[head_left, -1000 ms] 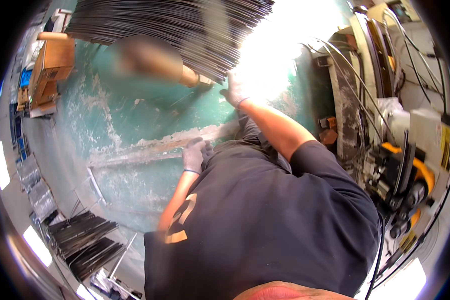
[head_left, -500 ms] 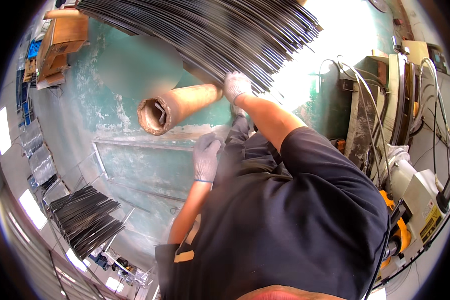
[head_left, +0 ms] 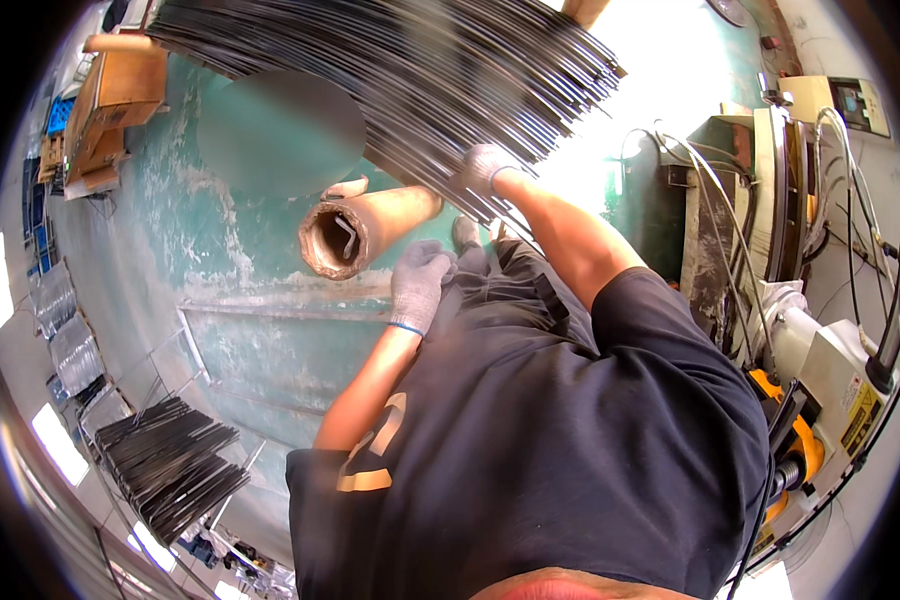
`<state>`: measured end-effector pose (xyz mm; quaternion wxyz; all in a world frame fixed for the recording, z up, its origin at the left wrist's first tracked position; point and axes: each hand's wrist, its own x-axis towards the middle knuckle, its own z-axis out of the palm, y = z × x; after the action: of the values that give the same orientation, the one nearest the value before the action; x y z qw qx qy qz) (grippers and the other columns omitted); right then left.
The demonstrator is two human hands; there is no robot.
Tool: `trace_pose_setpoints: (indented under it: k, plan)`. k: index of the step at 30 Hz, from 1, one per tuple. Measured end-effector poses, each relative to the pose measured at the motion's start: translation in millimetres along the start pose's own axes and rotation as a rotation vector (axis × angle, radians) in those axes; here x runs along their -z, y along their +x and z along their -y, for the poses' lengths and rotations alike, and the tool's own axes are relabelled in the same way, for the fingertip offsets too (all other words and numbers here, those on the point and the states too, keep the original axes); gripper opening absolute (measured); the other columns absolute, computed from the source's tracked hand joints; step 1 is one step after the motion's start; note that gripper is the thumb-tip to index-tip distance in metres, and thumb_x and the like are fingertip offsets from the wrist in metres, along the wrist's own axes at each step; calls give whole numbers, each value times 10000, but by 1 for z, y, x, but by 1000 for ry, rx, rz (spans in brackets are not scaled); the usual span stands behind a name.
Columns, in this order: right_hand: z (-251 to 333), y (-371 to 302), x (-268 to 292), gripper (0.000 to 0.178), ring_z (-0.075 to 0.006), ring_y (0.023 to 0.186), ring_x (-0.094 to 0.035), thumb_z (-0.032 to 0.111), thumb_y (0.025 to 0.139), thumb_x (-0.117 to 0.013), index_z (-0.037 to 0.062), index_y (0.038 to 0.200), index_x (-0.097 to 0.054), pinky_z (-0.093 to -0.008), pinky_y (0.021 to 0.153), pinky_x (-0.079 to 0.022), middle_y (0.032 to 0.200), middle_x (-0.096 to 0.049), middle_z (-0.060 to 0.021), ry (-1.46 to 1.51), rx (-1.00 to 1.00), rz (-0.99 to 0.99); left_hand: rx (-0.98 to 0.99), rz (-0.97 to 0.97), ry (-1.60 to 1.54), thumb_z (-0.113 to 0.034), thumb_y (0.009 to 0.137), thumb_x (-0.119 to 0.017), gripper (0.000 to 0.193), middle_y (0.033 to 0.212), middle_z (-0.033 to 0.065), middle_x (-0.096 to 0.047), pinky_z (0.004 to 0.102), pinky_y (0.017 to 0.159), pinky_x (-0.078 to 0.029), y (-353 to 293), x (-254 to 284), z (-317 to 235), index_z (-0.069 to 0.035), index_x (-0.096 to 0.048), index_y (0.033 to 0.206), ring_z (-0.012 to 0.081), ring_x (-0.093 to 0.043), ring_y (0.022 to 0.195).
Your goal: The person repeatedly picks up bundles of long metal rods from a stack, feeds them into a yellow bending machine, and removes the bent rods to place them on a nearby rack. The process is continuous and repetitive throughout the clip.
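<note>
A large bundle of long, thin dark metal rods [head_left: 390, 70] lies slanted across the far part of the view. My right hand [head_left: 488, 166], in a pale knit glove, is at the bundle's near edge, closed on one or more rods; its fingers are partly hidden and slightly blurred. Held in front of my body, my left hand [head_left: 420, 288] wears the same kind of glove. Its fingers are curled in, with nothing visible in them. Between the left hand and the bundle lies a thick brown cardboard tube [head_left: 380, 230], its open end facing left and a bent pale strip inside.
Machinery with cables [head_left: 740, 220] stands along the right side. At far left are cardboard boxes [head_left: 120, 90]. A second stack of dark rods [head_left: 165, 460] sits at lower left. A metal frame [head_left: 290, 312] lies over the worn green floor, and my shoe shows beside the tube.
My right hand has shifted slightly right along the bundle's edge. My left hand has risen a little toward the tube, its fingers more curled. The view has also shifted.
</note>
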<state>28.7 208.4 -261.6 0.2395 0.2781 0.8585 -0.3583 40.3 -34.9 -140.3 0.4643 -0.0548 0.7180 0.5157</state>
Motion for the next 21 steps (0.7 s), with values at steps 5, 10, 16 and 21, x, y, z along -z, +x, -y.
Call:
trace_pose_setpoints:
  k: [5, 10, 16, 21]
  plan:
    - [4, -23, 36, 503, -331, 763, -725, 462, 911, -658, -23, 983, -769, -442, 750, -567, 799, -727, -192, 46, -20, -45, -22, 112, 10, -50, 933, -616, 333, 1050, 157, -708, 318, 772, -572, 8, -14, -4, 55, -560, 1243, 201, -696, 868]
    - [-20, -86, 50, 525, -317, 672, -661, 465, 958, -630, -48, 912, -734, -464, 688, -531, 726, -667, -207, 107, 14, -100, 23, 219, -20, -110, 965, -618, 314, 1031, 139, -698, 329, 767, -568, 16, -32, -29, 38, -564, 1236, 208, -687, 863]
    - [-85, -268, 10, 483, -442, 861, -654, 480, 923, -714, 2, 991, -715, -471, 758, -520, 897, -681, -254, 93, -176, -73, 141, 297, -528, -312, 1028, -591, 318, 1035, 120, -659, 474, 917, -529, 100, -36, -10, -20, -569, 1153, 289, -653, 1009]
    - [-93, -441, -48, 359, -380, 829, -697, 472, 838, -773, 125, 819, -685, -497, 726, -533, 828, -712, -153, -53, -560, -266, 381, 293, -860, -204, 1020, -573, 247, 958, 148, -680, 461, 920, -578, 91, -53, -15, 37, -627, 1033, 312, -678, 919]
